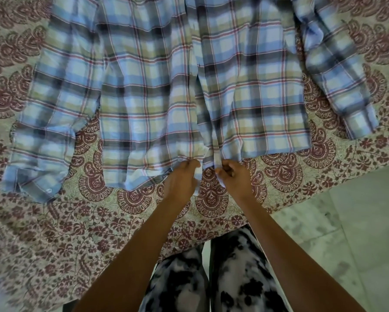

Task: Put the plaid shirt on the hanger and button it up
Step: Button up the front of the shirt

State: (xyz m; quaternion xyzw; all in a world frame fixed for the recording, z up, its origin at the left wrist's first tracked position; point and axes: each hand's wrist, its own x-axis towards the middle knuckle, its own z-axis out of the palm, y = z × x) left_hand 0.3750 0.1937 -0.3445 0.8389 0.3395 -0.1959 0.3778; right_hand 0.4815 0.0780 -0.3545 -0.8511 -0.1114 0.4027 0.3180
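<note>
Now leaning over a maroon paisley bedspread [42,233] and the plaid shirt [144,86] lying flat across it, sleeves spreading sideways, front panels parting down the middle. Standing by pale floor tiles [358,210] in black-and-white patterned trousers [238,280]. Pinching one panel's near hem in the curled fingers of the left hand [181,179] and the other panel's edge strip in the curled right hand [234,176], both nearly touching, hiding the hem corners.
</note>
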